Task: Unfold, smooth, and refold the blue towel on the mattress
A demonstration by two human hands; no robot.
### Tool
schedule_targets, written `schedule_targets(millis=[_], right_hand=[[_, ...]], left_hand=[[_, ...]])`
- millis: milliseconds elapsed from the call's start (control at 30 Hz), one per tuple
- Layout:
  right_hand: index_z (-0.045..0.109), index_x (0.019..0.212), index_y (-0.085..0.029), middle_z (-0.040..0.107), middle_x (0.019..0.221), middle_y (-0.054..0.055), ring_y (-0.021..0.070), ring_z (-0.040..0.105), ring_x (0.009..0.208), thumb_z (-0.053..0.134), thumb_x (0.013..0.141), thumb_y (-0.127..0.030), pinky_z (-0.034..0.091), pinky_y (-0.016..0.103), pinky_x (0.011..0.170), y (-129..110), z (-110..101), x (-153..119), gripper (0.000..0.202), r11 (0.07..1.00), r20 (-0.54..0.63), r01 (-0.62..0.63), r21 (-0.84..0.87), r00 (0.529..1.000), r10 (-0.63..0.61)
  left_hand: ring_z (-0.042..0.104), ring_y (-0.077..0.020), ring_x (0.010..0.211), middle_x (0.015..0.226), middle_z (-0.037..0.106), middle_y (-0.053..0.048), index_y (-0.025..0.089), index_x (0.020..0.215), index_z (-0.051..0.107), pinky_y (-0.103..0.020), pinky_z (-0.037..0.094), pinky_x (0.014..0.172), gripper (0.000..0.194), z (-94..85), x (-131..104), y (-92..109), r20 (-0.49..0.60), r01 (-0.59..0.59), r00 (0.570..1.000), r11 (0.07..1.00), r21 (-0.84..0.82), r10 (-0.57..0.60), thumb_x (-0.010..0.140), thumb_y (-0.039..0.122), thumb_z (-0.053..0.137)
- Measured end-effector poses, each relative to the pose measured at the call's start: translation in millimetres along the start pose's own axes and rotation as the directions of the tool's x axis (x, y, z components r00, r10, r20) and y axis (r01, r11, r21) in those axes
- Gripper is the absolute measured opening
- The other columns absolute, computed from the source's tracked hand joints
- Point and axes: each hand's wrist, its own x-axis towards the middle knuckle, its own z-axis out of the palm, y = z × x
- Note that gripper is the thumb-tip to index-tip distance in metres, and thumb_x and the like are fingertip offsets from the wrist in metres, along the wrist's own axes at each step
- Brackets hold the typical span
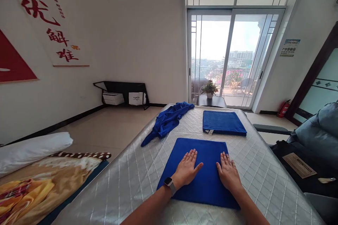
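A blue cloth (207, 186), folded into a flat rectangle, lies on the silver quilted cover (126, 179) before me. My left hand (187, 168) rests flat on its left half, fingers stretched out and thumb apart, with a watch on the wrist. On the right edge of the same cloth, my right hand (228, 172) also lies flat, its fingers extended. Beyond them sits a neat folded blue stack (224, 121) with a white tag at its near edge. A crumpled blue cloth (169, 119) lies to the far left, apart from both hands.
At the left is a bed with a patterned blanket (52, 182) and a white pillow (34, 149). A dark armchair (317, 137) stands close on the right. Past the far edge are a potted plant (210, 89) and sliding glass doors; a black rack (124, 93) is by the wall.
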Motion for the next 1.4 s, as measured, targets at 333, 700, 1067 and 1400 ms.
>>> schedule_targets(millis=[333,700,1067,1400], right_hand=[[0.017,0.158,-0.011,0.013,0.165,0.006,0.0208,0.007,0.153,0.018,0.099,-0.044,0.007,0.045,0.122,0.6,3.5,3.5,0.067,0.999,0.000,-0.034,-0.019,0.999,0.034],[0.016,0.158,-0.012,0.013,0.165,0.006,0.0212,0.008,0.152,0.018,0.100,-0.046,0.007,0.045,0.122,-0.4,-4.0,3.2,0.068,0.999,0.054,-0.042,-0.030,0.998,0.044],[0.020,0.157,-0.009,0.019,0.164,0.010,0.0189,0.010,0.152,0.019,0.100,-0.039,0.009,0.040,0.122,-1.3,-28.9,48.3,0.064,1.000,0.007,-0.008,-0.017,1.000,0.008],[0.017,0.158,-0.010,0.015,0.165,0.007,0.0185,0.008,0.152,0.016,0.101,-0.048,0.006,0.037,0.122,12.3,-9.7,64.2,0.069,1.000,0.019,-0.013,0.024,1.000,0.013]], left_hand=[[0.021,-0.0279,0.151,0.162,0.026,-0.017,0.008,0.156,0.026,-0.047,0.024,0.122,0.081,2.6,-27.9,-80.8,-0.099,0.216,0.972,0.976,0.029,-0.212,0.099,0.065,0.017],[0.025,-0.0286,0.149,0.160,0.029,-0.019,0.004,0.153,0.030,-0.046,0.025,0.121,0.082,0.8,-27.8,-88.0,-0.117,0.211,0.971,0.977,0.032,-0.206,0.099,0.064,0.016],[0.026,-0.0288,0.149,0.160,0.030,-0.020,0.003,0.153,0.031,-0.045,0.026,0.120,0.083,-0.2,-30.3,-89.2,-0.136,0.201,0.971,0.979,0.033,-0.195,0.099,0.064,0.017],[0.026,-0.0275,0.149,0.160,0.029,-0.018,0.005,0.153,0.031,-0.046,0.024,0.121,0.082,2.6,-27.7,-92.5,-0.112,0.198,0.975,0.979,0.056,-0.190,0.098,0.065,0.020]])
